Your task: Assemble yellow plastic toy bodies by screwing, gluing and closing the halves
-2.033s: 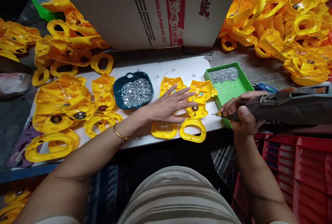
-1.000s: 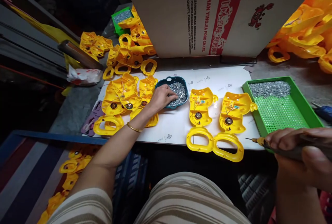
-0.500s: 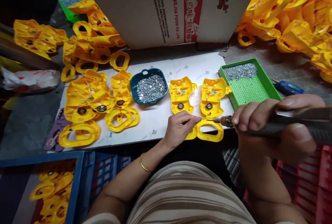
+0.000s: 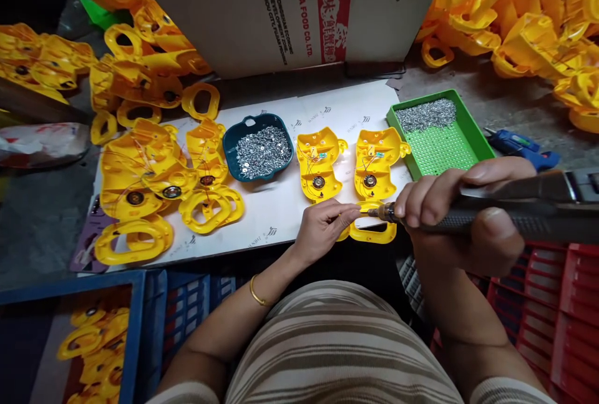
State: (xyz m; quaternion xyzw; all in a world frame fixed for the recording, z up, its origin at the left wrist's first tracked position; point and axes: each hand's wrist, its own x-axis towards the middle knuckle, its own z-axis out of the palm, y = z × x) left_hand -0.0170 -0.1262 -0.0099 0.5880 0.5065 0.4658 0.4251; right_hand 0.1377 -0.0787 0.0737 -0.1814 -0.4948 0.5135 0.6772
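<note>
My right hand point(image 4: 435, 195) is wrapped around a black electric screwdriver point(image 4: 533, 220), held almost level with its bit toward the left. Close to the bit's tip, my left hand point(image 4: 321, 229) has thumb and forefinger pinched together; whatever is between them is too small to make out. Beneath the tip lies a yellow oval ring point(image 4: 373, 236), partly covered by the screwdriver, with another mostly hidden behind my left hand. Just beyond them, two yellow plastic shells lie open side up, a left shell point(image 4: 306, 170) and a right shell point(image 4: 386, 170), each with wires and a round speaker.
A dark teal tray point(image 4: 229, 154) of small screws sits mid-board. At right are a green basket point(image 4: 468, 123) with metal pieces and a blue tool point(image 4: 510, 142). More shells point(image 4: 140, 160) crowd the left. A large carton point(image 4: 262, 10) stands behind; a blue crate point(image 4: 140, 323) is lower left.
The screwdriver has moved left, bringing its tip up to the pinched left fingers. The whole view has shifted slightly, so the board's contents appear a little farther left and higher.
</note>
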